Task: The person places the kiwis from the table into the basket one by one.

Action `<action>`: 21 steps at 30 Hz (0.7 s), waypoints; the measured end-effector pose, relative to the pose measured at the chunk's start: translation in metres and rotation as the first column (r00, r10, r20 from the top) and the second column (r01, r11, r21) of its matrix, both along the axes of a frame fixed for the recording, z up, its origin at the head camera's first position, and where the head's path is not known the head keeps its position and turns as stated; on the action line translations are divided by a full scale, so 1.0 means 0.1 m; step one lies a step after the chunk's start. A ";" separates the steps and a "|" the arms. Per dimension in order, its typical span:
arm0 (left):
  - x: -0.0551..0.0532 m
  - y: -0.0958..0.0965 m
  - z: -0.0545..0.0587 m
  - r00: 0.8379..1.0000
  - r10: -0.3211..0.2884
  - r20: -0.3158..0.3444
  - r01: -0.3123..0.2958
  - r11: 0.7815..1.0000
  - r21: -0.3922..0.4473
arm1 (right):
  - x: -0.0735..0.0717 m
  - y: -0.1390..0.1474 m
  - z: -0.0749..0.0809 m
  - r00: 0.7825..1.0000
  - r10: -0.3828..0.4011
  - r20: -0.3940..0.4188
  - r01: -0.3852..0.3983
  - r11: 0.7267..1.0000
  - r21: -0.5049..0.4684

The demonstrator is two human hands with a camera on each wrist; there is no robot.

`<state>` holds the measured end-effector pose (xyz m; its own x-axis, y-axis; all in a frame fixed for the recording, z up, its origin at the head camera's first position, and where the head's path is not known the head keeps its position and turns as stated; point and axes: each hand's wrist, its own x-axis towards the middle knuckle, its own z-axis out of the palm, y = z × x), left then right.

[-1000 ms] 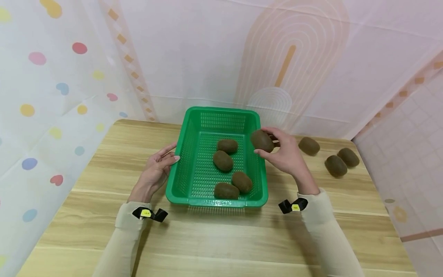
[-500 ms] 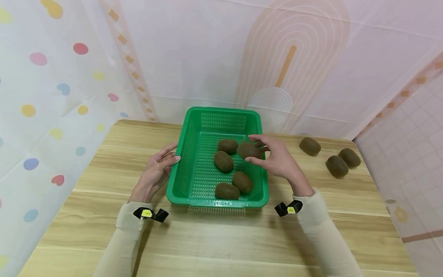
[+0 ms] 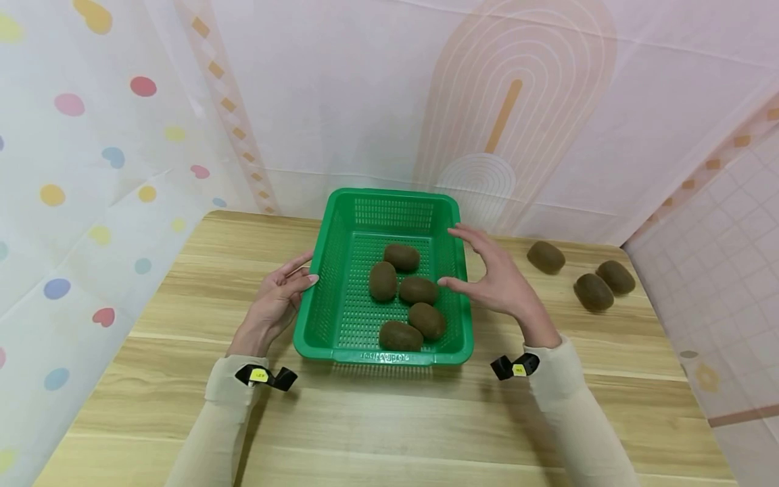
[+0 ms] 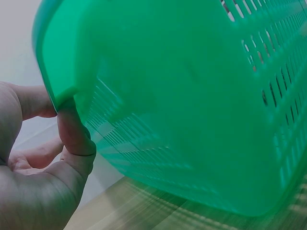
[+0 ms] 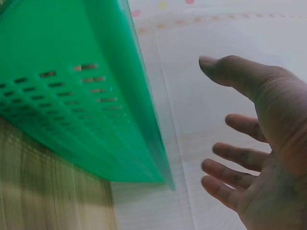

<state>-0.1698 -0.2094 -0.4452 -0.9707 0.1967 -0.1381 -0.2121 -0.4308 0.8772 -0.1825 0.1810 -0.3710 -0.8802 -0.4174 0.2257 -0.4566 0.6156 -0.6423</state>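
Pinched green basket (image 3: 392, 211) at its left side with left hand (image 3: 275, 303); held right hand (image 3: 504, 281) spread, empty, near its right side. Saw five kiwis (image 3: 418, 291) inside, three kiwis (image 3: 594, 292) farther right. Seemed best to steady basket, lowering kiwis gently.

You can read no text for certain. Pale lettering (image 3: 387, 356) runs along the near rim of the green basket (image 3: 395, 193), too small to make out. On your left wrist mount (image 3: 283, 379), the left yellow label (image 3: 260, 375) bears illegible dark marks; the right yellow label (image 3: 519, 370), on your right wrist mount (image 3: 502, 367), likewise.
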 end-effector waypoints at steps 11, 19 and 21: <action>0.01 -0.01 0.00 1.000 -0.008 -0.003 0.008 1.000 -0.002 | -0.07 0.22 -0.04 0.992 -0.083 -0.093 0.083 0.996 -0.013; 0.01 -0.01 0.00 1.000 -0.009 -0.007 0.008 1.000 -0.012 | -0.16 0.42 -0.07 0.979 -0.168 -0.119 0.170 0.986 0.001; 0.00 -0.01 0.00 1.000 -0.009 -0.008 0.009 1.000 -0.017 | -0.18 0.46 -0.08 0.976 -0.190 -0.109 0.192 0.981 0.005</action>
